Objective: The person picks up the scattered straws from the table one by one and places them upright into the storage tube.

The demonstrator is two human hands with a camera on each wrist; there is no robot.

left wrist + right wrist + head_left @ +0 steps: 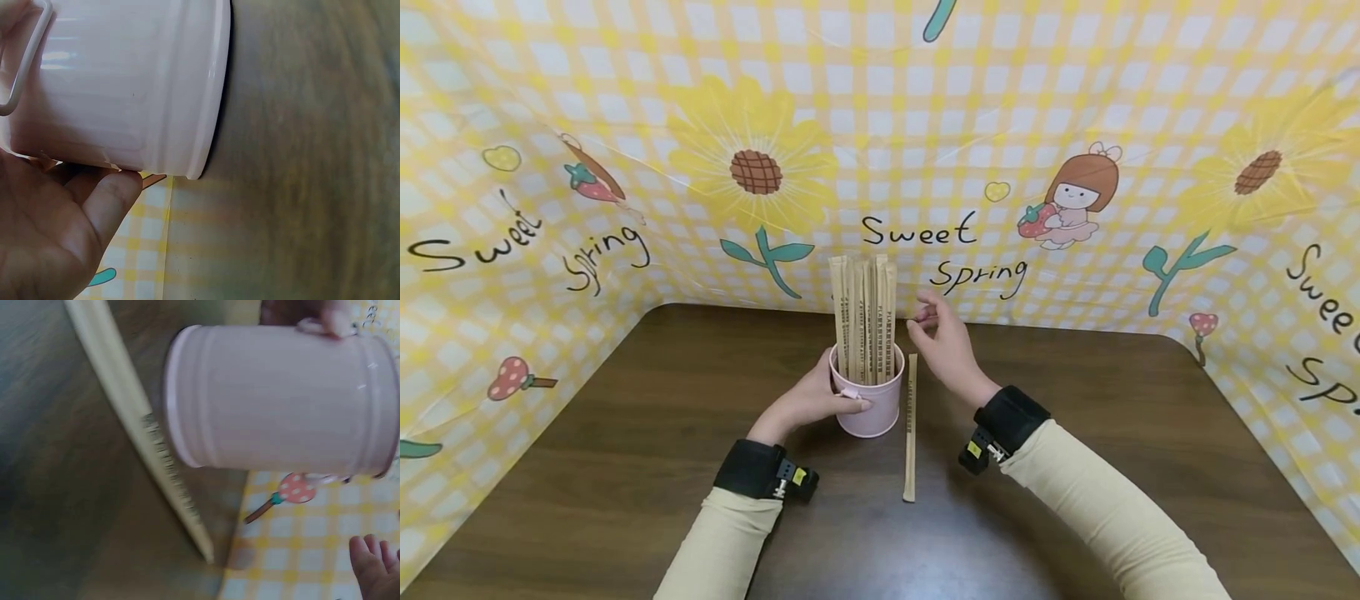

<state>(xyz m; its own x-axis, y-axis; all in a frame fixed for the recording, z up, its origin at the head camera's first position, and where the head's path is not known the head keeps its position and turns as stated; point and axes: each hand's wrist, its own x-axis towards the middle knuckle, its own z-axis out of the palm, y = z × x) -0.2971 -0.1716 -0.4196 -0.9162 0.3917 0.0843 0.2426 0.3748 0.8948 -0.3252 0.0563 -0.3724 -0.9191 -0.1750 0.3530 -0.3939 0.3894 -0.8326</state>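
My left hand [808,398] grips pink cup [868,398] | right hand [942,342] empty, loosely curled beside packed chopsticks [865,321] | next: pinch loose one [911,425] below it.

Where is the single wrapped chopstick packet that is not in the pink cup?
In the head view the loose packet lies flat on the brown table, just right of the pink cup, between it and the right hand.
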